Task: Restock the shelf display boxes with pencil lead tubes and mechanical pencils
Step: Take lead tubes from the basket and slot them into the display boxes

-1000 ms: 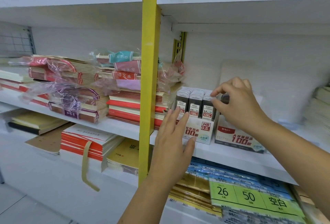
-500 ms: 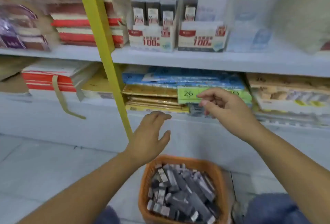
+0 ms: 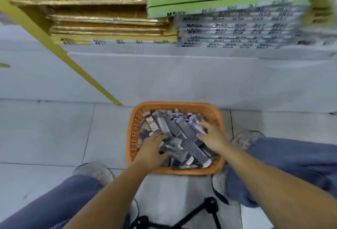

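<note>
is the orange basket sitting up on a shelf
No, the orange basket stands on the tiled floor in front of the shelf unit, below its lowest stacked goods.

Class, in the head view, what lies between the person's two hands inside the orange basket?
The head view shows a heap of pencil lead tubes filling the orange basket between the left hand and the right hand; no bare stretch.

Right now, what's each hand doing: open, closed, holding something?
Left hand: down among the lead tubes in the basket; grip cannot be told.
Right hand: open, spread over the tubes.
</note>
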